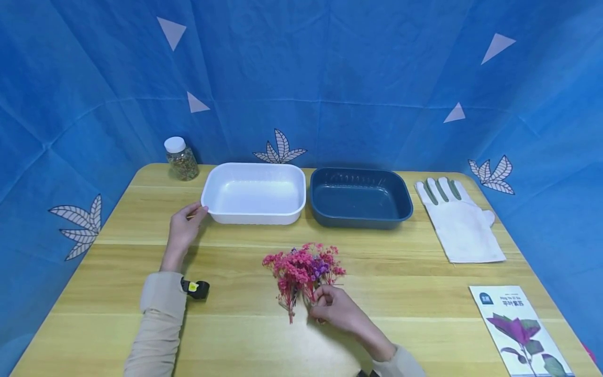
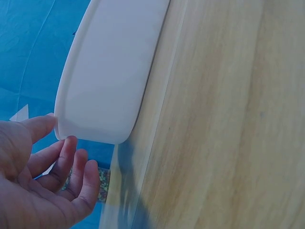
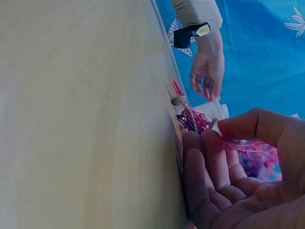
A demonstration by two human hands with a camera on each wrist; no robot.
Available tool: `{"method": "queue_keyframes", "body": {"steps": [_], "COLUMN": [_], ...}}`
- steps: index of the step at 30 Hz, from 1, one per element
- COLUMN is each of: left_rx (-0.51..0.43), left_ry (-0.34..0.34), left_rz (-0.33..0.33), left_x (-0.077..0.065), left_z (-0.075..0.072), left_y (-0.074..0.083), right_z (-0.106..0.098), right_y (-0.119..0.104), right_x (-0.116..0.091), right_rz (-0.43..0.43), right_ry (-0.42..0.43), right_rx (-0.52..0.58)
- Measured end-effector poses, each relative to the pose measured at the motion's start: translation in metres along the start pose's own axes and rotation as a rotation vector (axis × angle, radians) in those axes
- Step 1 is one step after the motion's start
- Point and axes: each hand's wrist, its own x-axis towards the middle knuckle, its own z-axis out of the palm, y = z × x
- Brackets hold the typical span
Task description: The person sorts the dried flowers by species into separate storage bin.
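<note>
My left hand (image 1: pixel 185 226) is at the near left corner of a white plastic basin (image 1: pixel 256 217), pinching its rim between thumb and fingers; the other fingers hang loosely curled. In the left wrist view, the thumb lies against the rim of the basin (image 2: pixel 107 71). Pink and purple dried flowers (image 1: pixel 301 269) lie mid-table, stems toward me. With thumb and fingertips, my right hand (image 1: pixel 340 310) pinches the stems at their right side. The right wrist view shows twine (image 3: pixel 190 117) around stems near the fingers; the palm hides part of the bunch.
A dark blue basin (image 1: pixel 360 222) stands right of the white one. At the back left is a white-lidded jar (image 1: pixel 182 159) with granular contents. Work gloves (image 1: pixel 461 230) and a white packet with a plant picture (image 1: pixel 520 332) lie along the right. Blue cloth hangs behind the table.
</note>
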Motion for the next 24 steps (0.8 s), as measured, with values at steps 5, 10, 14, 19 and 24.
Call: {"method": "queue_keyframes", "body": {"steps": [5,10,14,19,24], "left_rx": [-0.001,-0.001,0.001,-0.013,-0.013], "left_ry": [0.000,-0.002,0.001,0.002,-0.009], "left_rz": [-0.002,0.002,0.006,0.011,0.011], "left_x": [0.0007,-0.0007,-0.0011,-0.0006,0.0002], "left_z": [0.0004,0.0007,0.0005,0.0007,0.0005], "left_y": [-0.0004,0.0009,0.0020,0.0016,0.0003], "right_z": [-0.0008,0.0002,0.0006,0.0000,-0.0002], "right_y": [-0.0020,-0.0019,-0.0022,-0.0027,-0.0031], "right_x": [0.0005,0.0022,0.0034,0.0031,0.0022], "right_rz": [-0.009,0.003,0.008,0.003,0.009], "right_ry": [-0.017,-0.019,-0.014,-0.033,-0.042], "right_rx": [-0.016,-0.012,-0.008,0.024,0.047]}}
